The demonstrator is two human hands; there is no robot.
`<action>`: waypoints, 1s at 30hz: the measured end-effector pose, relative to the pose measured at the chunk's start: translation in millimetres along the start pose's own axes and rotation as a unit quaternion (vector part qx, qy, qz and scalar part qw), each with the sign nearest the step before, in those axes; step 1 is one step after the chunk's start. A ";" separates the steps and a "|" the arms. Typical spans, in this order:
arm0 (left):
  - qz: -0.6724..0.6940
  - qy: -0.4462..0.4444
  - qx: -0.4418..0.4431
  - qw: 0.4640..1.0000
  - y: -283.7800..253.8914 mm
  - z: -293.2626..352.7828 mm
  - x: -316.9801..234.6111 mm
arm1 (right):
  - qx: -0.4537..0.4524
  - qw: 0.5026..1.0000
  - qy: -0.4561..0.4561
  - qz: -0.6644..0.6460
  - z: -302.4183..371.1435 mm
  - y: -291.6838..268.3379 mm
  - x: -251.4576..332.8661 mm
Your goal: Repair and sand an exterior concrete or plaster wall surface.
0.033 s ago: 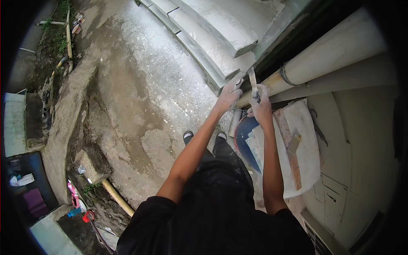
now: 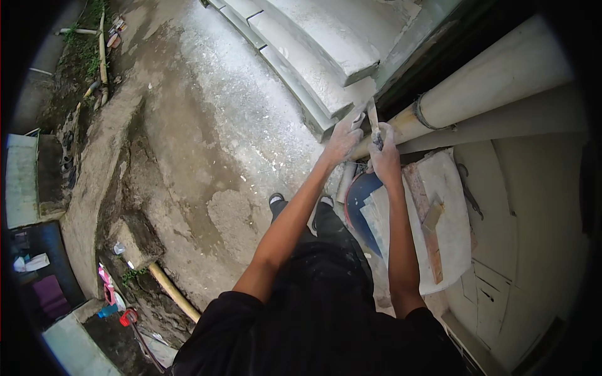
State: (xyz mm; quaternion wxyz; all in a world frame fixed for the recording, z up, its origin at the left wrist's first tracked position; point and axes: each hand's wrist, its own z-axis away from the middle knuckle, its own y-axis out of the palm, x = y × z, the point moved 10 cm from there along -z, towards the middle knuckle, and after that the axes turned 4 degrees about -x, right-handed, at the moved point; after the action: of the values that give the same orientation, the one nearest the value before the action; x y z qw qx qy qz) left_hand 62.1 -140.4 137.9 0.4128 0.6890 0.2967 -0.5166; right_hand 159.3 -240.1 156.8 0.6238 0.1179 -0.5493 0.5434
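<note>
A narrow-bladed putty knife [image 2: 372, 114] is in my right hand [image 2: 385, 153], its blade pointing up and away from me. My fingers wrap round its dark, dusty handle. Just left of the blade is my left hand [image 2: 343, 141], coated in white dust, with fingers reaching forward and partly apart; no held thing shows in it. Both hands are by the near corner of the white-coated steps [image 2: 316, 78]. Whether the left fingertips touch the step corner or the blade is hard to make out.
A large pale pipe [image 2: 495, 69] with a clamp runs along the right. Below it lie a white board or sack [image 2: 448, 188], a wooden strip [image 2: 428, 241] and a blue rounded object [image 2: 359, 197]. White powder covers the concrete ground [image 2: 251, 119]. A low ledge [image 2: 103, 182] stands left.
My left hand has shifted slightly right, closer to the putty knife's blade. The right hand has barely moved, and the knife stays in it.
</note>
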 end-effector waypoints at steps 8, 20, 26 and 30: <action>-0.081 -0.063 0.052 0.993 20.1 -41.9 36.5 | 0.025 0.996 -0.075 -0.034 -48.6 13.4 9.3; -0.103 -0.089 0.060 0.989 25.4 -47.5 22.1 | 0.001 0.988 -0.096 -0.118 -65.0 7.8 -0.6; -0.119 -0.081 0.096 0.985 26.5 -53.3 37.9 | -0.006 0.993 -0.097 -0.068 -59.8 9.8 11.3; -0.138 0.075 0.025 0.987 30.6 -46.7 11.7 | -0.034 0.989 -0.140 -0.040 -56.6 3.3 13.0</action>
State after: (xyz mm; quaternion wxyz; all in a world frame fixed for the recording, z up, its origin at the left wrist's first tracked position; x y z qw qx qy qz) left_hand 112.9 -114.5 140.6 0.2966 0.6881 0.4061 -0.5230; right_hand 185.7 -189.6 144.9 0.5656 0.1932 -0.6444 0.4769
